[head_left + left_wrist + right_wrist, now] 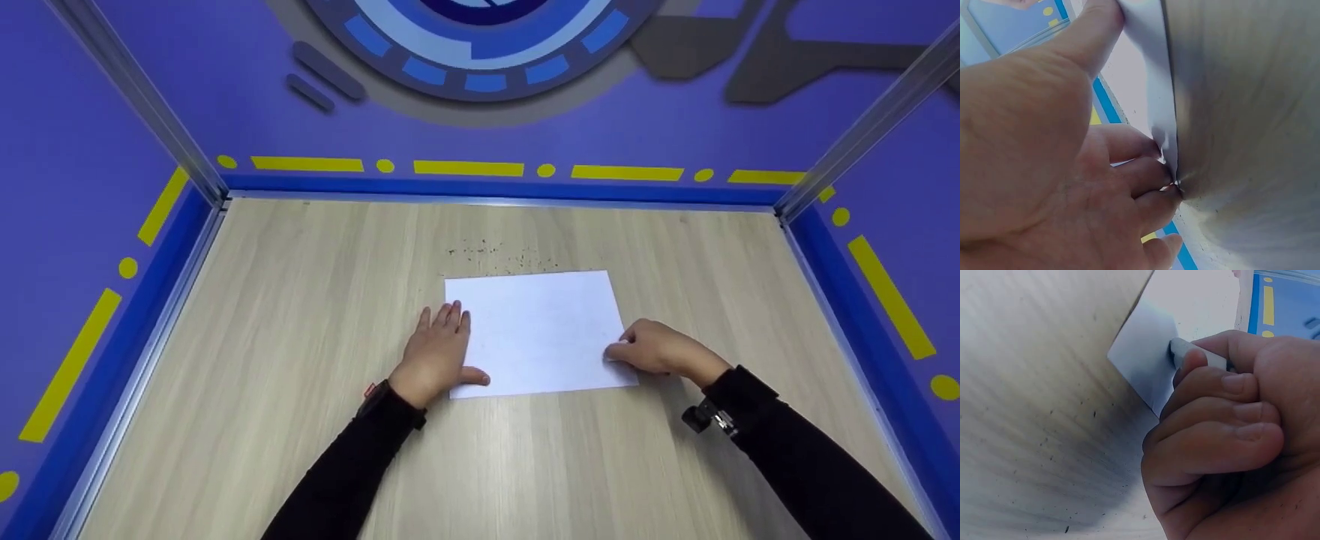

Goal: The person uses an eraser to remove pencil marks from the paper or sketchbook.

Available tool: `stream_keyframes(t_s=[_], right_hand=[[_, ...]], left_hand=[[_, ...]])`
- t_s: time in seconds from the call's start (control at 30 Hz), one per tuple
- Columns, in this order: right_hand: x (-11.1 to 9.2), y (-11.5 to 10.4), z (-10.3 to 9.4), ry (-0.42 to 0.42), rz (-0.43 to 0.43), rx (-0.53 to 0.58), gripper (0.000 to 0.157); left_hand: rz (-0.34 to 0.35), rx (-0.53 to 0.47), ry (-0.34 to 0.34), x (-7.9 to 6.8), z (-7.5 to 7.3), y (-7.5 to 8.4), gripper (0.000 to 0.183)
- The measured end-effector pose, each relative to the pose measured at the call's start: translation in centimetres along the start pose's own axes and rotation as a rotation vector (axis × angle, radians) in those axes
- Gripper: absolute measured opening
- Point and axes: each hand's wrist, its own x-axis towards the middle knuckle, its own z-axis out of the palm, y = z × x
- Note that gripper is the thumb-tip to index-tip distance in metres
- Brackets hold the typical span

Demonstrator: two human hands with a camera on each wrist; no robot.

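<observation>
A white sheet of paper (544,330) lies flat on the wooden table. My left hand (436,352) rests along its left edge, fingers stretched forward and thumb out over the lower left corner. In the left wrist view, the fingertips touch the edge of the sheet. At the right edge of the paper, my right hand (651,348) pinches a small white eraser (1214,360) with a dark, worn end. The right wrist view shows that end against the sheet, with the other fingers curled in. From the head view, the eraser is mostly hidden by the hand.
Dark crumbs (484,249) are scattered on the table (322,300) just beyond the paper's far edge. Blue-purple panels with yellow dashes (469,168) and metal rails (495,201) close off the table at the back and both sides.
</observation>
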Motion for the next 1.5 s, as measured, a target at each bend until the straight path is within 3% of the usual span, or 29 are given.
stream_keyframes(t_s=[0.37, 0.6, 0.8, 1.2, 1.5], right_hand=[[-0.1, 0.1, 0.5, 0.011, -0.022, 0.03, 0.051], [0.3, -1.1, 0.8, -0.02, -0.014, 0.037, 0.048], [1.1, -4.4, 1.7, -0.056, -0.066, 0.027, 0.05], [4.0, -13.0, 6.5, -0.145, -0.269, -0.058, 0.048], [5.1, -14.2, 7.8, -0.146, -0.25, -0.101, 0.052]], left_hand=[[0.012, -0.038, -0.016, 0.0, -0.4, -0.7, 0.121], [0.004, -0.083, -0.024, -0.4, -0.7, -1.3, 0.12], [0.01, -0.103, -0.029, -0.6, -0.9, -1.4, 0.12], [0.033, -0.129, -0.026, -0.5, -1.2, -1.3, 0.116], [0.019, -0.119, -0.027, -0.1, -0.7, -1.0, 0.116]])
